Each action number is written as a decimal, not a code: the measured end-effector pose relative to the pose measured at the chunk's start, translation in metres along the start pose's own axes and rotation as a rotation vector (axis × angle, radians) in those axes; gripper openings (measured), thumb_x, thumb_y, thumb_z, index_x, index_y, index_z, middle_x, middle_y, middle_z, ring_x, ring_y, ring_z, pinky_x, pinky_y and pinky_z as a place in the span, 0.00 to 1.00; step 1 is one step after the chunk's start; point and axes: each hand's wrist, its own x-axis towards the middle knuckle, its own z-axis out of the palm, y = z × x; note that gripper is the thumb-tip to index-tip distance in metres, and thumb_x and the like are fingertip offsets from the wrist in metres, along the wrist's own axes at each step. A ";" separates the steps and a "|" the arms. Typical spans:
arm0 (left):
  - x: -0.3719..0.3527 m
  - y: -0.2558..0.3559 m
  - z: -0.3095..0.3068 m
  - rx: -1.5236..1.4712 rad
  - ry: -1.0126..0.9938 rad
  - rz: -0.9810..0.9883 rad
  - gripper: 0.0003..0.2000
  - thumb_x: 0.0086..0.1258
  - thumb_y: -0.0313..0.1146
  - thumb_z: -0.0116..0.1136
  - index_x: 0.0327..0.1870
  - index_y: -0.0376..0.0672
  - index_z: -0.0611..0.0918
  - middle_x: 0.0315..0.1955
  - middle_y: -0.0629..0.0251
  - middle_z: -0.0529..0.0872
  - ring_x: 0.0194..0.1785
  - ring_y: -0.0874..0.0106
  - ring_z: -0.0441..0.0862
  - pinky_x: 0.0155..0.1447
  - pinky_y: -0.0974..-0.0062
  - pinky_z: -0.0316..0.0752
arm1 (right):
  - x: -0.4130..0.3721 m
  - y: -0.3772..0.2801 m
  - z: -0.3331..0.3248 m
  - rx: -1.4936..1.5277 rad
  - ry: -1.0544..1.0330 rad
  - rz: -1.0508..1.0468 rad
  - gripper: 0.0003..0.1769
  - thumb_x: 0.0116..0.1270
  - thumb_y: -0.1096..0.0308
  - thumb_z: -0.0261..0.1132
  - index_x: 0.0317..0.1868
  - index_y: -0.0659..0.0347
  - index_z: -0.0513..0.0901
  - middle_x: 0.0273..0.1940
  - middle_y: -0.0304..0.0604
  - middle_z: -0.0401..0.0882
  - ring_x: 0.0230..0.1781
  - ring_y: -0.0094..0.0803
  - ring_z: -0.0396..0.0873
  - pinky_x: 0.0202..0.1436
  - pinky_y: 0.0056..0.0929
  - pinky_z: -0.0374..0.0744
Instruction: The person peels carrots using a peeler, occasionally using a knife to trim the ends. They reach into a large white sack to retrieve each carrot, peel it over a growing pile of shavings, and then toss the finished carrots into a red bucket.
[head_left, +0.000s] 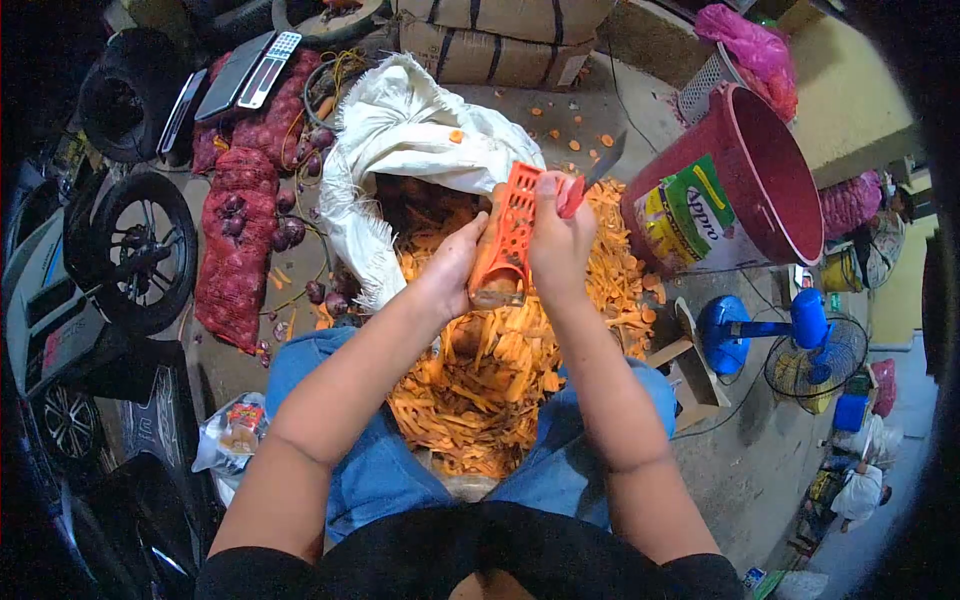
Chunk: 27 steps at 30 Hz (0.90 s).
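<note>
In front of me, above the pile of peelings, my left hand (452, 262) grips a thick carrot (486, 262) from the left side, its blunt end facing me. Along the carrot lies an orange plastic grater (514, 222) with slots and holes. My right hand (558, 245) is closed around a knife (572, 197) with a red handle, its dark blade pointing up and to the right. That hand's thumb rests against the grater's right edge. Carrot peelings (470, 405) are heaped between my knees, and an open white sack (375, 150) stands just beyond.
Red mesh bags of onions (240, 270) lie left, with a scale (250, 75) on top. To the right stand a large red bucket (770, 170), a blue fan (810, 335) and a cardboard box (690, 370). A motorbike wheel (145, 250) is at far left.
</note>
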 end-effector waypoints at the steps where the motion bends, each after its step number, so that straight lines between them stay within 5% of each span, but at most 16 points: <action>1: 0.000 -0.001 0.003 0.039 0.074 0.004 0.16 0.65 0.40 0.31 0.46 0.42 0.69 0.37 0.62 0.76 0.38 0.72 0.76 0.43 0.71 0.72 | 0.000 0.002 0.001 -0.047 0.018 -0.047 0.13 0.60 0.64 0.50 0.26 0.65 0.70 0.19 0.41 0.69 0.20 0.25 0.64 0.26 0.24 0.65; 8: -0.004 -0.004 0.013 0.064 0.205 0.010 0.19 0.67 0.41 0.25 0.46 0.40 0.67 0.39 0.60 0.75 0.40 0.69 0.75 0.46 0.71 0.70 | -0.002 -0.002 -0.005 -0.165 0.097 -0.117 0.13 0.60 0.64 0.50 0.24 0.65 0.69 0.17 0.41 0.67 0.17 0.26 0.63 0.22 0.26 0.63; 20: -0.003 -0.009 0.015 0.174 0.130 0.003 0.20 0.67 0.43 0.23 0.43 0.39 0.69 0.34 0.60 0.76 0.33 0.71 0.76 0.39 0.73 0.72 | -0.003 0.004 -0.009 -0.238 0.112 -0.126 0.12 0.59 0.65 0.51 0.25 0.66 0.70 0.16 0.42 0.68 0.17 0.27 0.63 0.22 0.27 0.63; 27: -0.034 -0.020 0.026 0.601 0.038 -0.244 0.19 0.65 0.44 0.33 0.47 0.39 0.69 0.38 0.62 0.76 0.36 0.74 0.75 0.43 0.78 0.70 | 0.060 0.041 -0.064 -0.447 0.483 -0.118 0.14 0.59 0.64 0.51 0.25 0.69 0.72 0.18 0.47 0.72 0.18 0.37 0.68 0.26 0.34 0.66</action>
